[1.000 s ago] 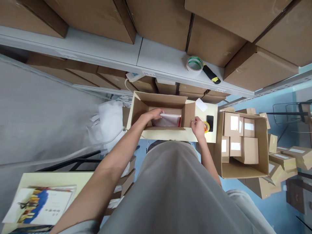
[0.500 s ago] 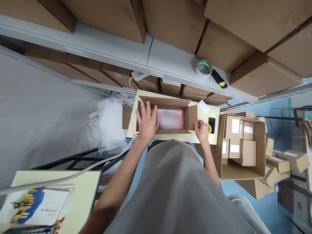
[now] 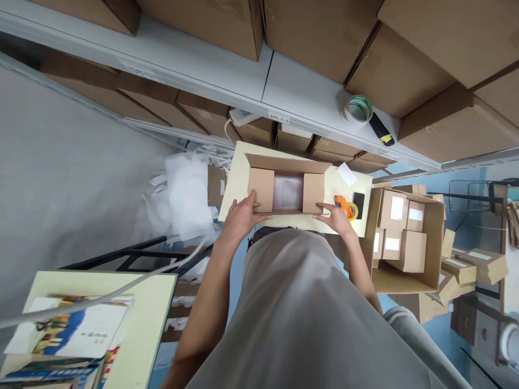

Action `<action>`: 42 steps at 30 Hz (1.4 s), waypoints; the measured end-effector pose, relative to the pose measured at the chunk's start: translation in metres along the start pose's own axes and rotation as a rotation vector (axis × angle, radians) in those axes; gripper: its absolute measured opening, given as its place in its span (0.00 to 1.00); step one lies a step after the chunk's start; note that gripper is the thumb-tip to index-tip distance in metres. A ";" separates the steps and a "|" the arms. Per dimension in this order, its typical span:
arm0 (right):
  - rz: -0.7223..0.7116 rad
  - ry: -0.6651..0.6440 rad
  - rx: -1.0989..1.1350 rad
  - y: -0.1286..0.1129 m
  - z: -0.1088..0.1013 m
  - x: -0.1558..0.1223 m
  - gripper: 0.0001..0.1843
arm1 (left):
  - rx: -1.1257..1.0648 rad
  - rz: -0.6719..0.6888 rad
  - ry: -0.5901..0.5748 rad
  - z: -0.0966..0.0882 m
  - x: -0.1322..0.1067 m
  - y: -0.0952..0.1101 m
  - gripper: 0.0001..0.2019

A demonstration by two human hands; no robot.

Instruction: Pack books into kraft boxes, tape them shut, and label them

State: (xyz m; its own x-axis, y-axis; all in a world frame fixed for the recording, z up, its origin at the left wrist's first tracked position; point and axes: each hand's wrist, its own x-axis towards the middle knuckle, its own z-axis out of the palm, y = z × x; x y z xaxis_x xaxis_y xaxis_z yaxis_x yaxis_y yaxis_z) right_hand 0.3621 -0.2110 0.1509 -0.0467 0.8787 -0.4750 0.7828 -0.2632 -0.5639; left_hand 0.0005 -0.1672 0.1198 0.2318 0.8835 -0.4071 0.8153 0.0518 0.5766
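Note:
An open cardboard box (image 3: 287,161) sits in front of me on a pale yellow table. Its two short end flaps are folded inward, and clear plastic-wrapped contents (image 3: 287,192) show in the gap between them. At the near left corner my left hand (image 3: 242,215) has its fingers on the left flap and its thumb along the outside of the near edge. My right hand (image 3: 335,219) straddles the near right corner the same way, gripping the edge. Just beyond that hand lies an orange tape dispenser (image 3: 343,205) with a yellow roll.
A black phone (image 3: 358,205) and white paper (image 3: 346,174) lie on the table (image 3: 232,186). To the right stands a large carton (image 3: 405,281) of small labelled boxes. Above, a shelf (image 3: 308,81) bears cartons, a tape roll (image 3: 360,109) and a black-yellow cutter (image 3: 381,129). A cable (image 3: 162,274) crosses at left.
Both end flaps now lie folded over the contents. My left hand has come out of the box to its near left corner; my right hand has shifted to the near right corner, uncovering the tape dispenser.

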 end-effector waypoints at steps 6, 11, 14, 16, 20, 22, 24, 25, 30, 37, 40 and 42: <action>0.257 0.263 -0.110 -0.010 0.009 0.049 0.50 | 0.028 -0.062 0.356 -0.011 0.058 0.011 0.74; 0.142 0.350 -0.196 -0.015 0.020 0.062 0.74 | 0.088 0.256 0.291 -0.022 0.070 0.019 0.73; 0.060 0.384 -0.242 -0.015 0.021 0.059 0.74 | 0.114 0.288 0.273 -0.026 0.065 0.023 0.68; 0.031 0.407 -0.254 -0.014 0.020 0.056 0.73 | 0.124 0.276 0.312 -0.026 0.059 0.025 0.64; -0.067 0.398 -0.266 -0.008 0.020 0.049 0.55 | 0.112 0.227 0.379 -0.014 0.046 0.019 0.47; -0.104 0.364 -0.266 -0.002 0.022 0.046 0.35 | 0.059 0.166 0.380 -0.002 0.041 0.012 0.37; -0.119 0.349 -0.237 0.004 0.025 0.045 0.20 | -0.032 0.089 0.393 0.011 0.040 0.003 0.30; -0.113 0.357 -0.202 0.006 0.027 0.046 0.15 | -0.087 0.052 0.414 0.017 0.043 -0.001 0.27; 0.073 0.403 0.214 0.012 0.031 0.064 0.12 | -0.487 -0.246 0.562 0.034 0.077 -0.018 0.26; 0.226 0.412 0.486 0.010 0.026 0.075 0.10 | -0.579 -0.303 0.553 0.027 0.105 -0.017 0.23; 0.259 0.444 0.519 0.014 0.023 0.072 0.09 | -0.540 -0.253 0.528 0.028 0.107 -0.009 0.24; 0.288 0.448 0.496 0.016 0.021 0.075 0.08 | -0.524 -0.254 0.502 0.033 0.110 -0.005 0.23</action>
State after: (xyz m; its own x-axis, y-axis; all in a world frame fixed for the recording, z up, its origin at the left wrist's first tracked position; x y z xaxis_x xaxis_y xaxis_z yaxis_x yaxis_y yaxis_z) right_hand 0.3586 -0.1581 0.0921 0.4604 0.7981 -0.3888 0.3475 -0.5650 -0.7483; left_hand 0.0393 -0.0855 0.0492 -0.2998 0.9138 -0.2742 0.4242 0.3851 0.8196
